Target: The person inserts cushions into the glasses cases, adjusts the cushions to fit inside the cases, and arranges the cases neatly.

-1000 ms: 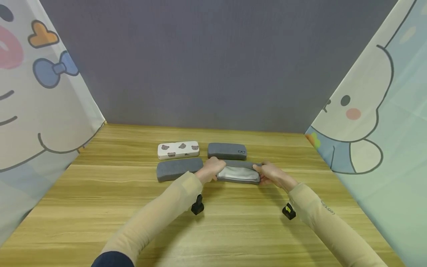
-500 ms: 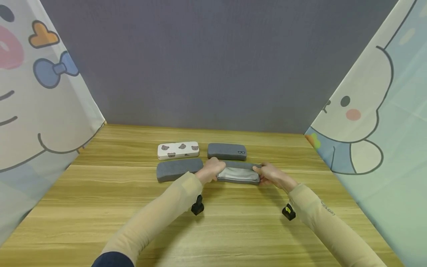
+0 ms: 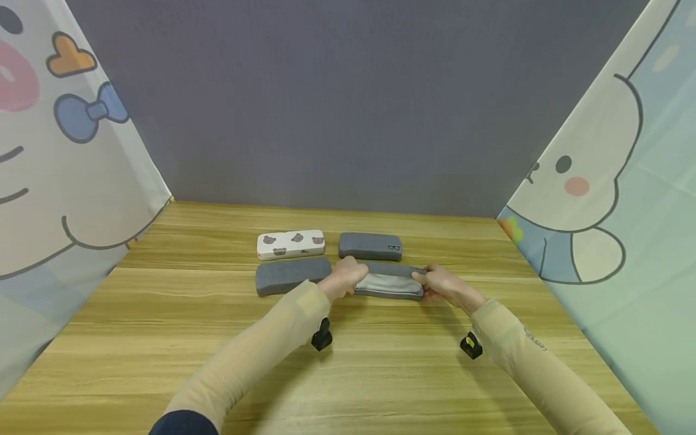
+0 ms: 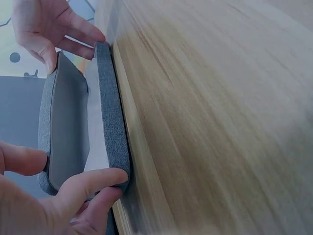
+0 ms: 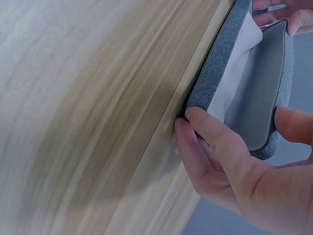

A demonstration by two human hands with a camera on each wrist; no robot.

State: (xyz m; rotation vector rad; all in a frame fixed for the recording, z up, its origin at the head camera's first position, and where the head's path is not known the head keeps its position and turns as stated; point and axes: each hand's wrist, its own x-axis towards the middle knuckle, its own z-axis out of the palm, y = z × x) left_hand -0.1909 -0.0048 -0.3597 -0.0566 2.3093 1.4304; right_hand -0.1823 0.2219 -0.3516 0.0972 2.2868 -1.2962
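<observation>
A dark grey fabric glasses case (image 3: 388,296) rests on the table with its lid raised part way. Pale grey cloth (image 3: 387,283) lies inside it. My left hand (image 3: 342,277) grips the left end; in the left wrist view its thumb touches the edge of the lid (image 4: 68,117) and its fingers hold the base corner. At the other end, my right hand (image 3: 443,283) holds the case in a similar way, thumb on the lid edge and fingers at the base (image 5: 215,68). The fingers hide both ends of the case in the head view.
A closed dark grey case (image 3: 292,276) lies left of the left hand. Behind stand a white case with bear prints (image 3: 290,244) and another grey case with a glasses mark (image 3: 370,246). A grey panel (image 3: 337,109) and printed side cloths (image 3: 576,181) enclose the wooden table (image 3: 391,374).
</observation>
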